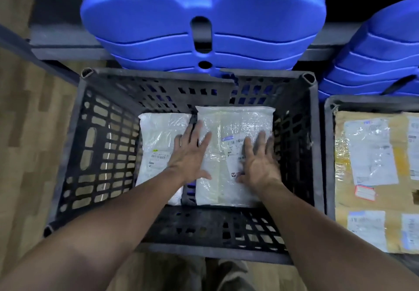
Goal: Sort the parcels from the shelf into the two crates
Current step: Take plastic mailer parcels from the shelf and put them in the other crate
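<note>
A black slatted crate (68,154) stands in front of me on the floor. Two white plastic mailer parcels lie flat on its bottom: a smaller one (158,136) on the left and a larger one (233,120) on the right with a printed label. My left hand (190,154) lies flat with straight fingers across the gap and onto the larger parcel's left side. My right hand (260,161) presses flat on that parcel's label. A second crate (328,154) at the right edge holds brown cardboard parcels (394,200) with labels.
Stacks of blue moulded plastic pieces (201,23) sit on a dark shelf rail (68,50) just behind the crates, with another stack (381,59) at the right. Wood-pattern floor (27,132) lies to the left. My trouser legs (226,275) show below the crate.
</note>
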Available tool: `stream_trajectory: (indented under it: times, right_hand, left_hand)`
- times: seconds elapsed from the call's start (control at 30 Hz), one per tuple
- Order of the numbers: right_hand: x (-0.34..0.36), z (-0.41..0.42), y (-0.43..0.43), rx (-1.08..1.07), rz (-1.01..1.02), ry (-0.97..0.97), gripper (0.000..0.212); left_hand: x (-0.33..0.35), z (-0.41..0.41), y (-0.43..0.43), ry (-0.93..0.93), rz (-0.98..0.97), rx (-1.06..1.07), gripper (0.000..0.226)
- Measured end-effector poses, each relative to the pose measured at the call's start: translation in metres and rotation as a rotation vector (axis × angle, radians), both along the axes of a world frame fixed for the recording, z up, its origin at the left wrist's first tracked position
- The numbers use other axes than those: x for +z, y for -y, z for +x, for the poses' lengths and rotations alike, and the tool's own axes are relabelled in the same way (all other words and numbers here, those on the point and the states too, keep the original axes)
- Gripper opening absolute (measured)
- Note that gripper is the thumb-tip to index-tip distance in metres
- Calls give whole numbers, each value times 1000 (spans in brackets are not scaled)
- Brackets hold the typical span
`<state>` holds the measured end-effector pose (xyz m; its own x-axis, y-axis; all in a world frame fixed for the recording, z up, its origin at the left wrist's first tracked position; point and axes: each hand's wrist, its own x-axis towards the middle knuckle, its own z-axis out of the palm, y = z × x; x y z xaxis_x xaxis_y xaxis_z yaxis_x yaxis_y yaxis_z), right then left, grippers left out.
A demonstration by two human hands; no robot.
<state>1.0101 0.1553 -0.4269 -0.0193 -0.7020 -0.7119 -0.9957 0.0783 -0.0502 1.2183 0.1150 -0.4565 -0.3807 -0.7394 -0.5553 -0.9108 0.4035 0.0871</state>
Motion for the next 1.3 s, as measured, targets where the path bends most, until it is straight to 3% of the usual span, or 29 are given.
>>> stream_trajectory:
  times: [0.1, 0.2, 0.3, 0.43, 0.57, 0.87, 1.07, 1.23, 1.3]
  right_hand:
    - [-23, 4, 4, 151, -1, -57, 133]
    - [-39, 7, 10, 196, 120, -46, 147]
    - [-48, 6, 10, 197, 147, -33, 149]
    - [-51, 8, 8, 151, 133, 10, 146]
    - [-48, 17, -14, 134, 164, 30, 146]
    - [-47, 25, -21, 152, 207, -14, 139]
    - [-38, 20, -14, 173, 54, 110, 112]
    - [-44, 30, -9, 222, 112, 39, 112]
    - [-39, 29, -5, 217, 141, 50, 105]
  left_hand:
    - [-15, -2, 11, -18, 39, -185, 151]
    - [-29, -12, 17, 25, 250, -200, 158]
    - [-35, -21, 11, 105, 222, -198, 160]
    - [-31, -27, 6, 116, 183, -181, 157]
    - [-29, -27, -15, -37, 276, -196, 140]
    - [-27, -27, -20, -51, 330, -151, 136]
    - [-29, -22, -18, -81, 237, -49, 117]
    - [-32, -23, -14, -44, 292, -7, 118]
    - [-22, -28, -11, -16, 292, 10, 108]
